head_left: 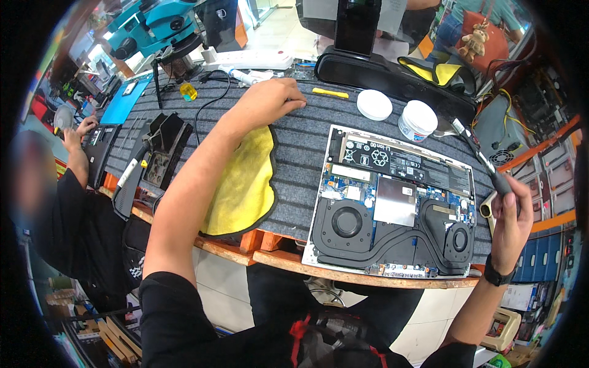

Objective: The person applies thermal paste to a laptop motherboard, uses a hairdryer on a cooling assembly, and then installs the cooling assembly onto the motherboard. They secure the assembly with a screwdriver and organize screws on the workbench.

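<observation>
An opened laptop [392, 208] lies in front of me with its insides bare: black battery along the far side, two round fans, dark heat pipes and a silver plate in the middle. My right hand [514, 214] is closed round a slim tool with a dark handle and silver shaft [486, 161], held beside the laptop's right edge. My left hand [270, 101] hovers over the grey mat, fingers pressed together; whatever they pinch, if anything, is hidden. Just right of it lies a yellow pry stick [330, 93]. A yellow cloth [242, 187] is under my left forearm.
A white tub [418, 121] and its round lid [374, 105] stand behind the laptop. Farther back are a black monitor stand [392, 76], a white power strip [257, 59] and a teal microscope [150, 27]. Another person's hands [76, 132] work at the left.
</observation>
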`<state>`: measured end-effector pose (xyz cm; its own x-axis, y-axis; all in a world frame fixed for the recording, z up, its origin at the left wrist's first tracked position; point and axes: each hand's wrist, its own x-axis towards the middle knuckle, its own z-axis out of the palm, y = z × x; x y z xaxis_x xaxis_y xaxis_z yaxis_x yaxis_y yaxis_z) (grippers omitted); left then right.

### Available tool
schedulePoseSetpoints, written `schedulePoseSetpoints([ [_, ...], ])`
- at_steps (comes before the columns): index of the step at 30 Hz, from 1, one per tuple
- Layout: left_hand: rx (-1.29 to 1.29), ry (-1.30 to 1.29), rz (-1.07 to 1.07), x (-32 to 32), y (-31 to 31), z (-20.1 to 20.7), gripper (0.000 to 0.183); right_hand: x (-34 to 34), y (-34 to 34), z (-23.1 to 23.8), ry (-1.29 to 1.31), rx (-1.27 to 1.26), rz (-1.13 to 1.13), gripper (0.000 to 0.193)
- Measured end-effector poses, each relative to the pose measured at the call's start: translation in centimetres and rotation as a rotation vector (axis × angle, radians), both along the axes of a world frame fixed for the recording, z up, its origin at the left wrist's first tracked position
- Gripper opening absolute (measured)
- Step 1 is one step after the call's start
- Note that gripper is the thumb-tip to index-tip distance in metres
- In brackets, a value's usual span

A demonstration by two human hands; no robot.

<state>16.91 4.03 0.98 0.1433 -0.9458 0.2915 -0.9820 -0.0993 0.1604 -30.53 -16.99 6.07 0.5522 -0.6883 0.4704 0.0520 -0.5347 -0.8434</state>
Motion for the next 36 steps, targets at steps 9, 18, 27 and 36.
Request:
schedulePoseSetpoints([
  [9,-0.099,0.082,0.190,7.0,-4.7,-0.2,0.020,-10.7,-3.0,-7.1,-0.144,0.159,-0.256,0.036],
  [18,0.074,-0.064,0.158,7.8,-6.6,-1.0,0.020,-11.7,-3.7,-10.3,-0.240,0.181,-0.309,0.035],
  [27,0.110,-0.201,0.201,6.8,-6.2,0.0,0.020,-12.0,-3.9,-10.3,-0.270,0.195,-0.270,0.033],
  [36,0.139,-0.032,-0.067,2.2,-5.6,1.0,0.019,-11.1,-3.3,-10.0,-0.297,0.219,-0.305,0.033],
])
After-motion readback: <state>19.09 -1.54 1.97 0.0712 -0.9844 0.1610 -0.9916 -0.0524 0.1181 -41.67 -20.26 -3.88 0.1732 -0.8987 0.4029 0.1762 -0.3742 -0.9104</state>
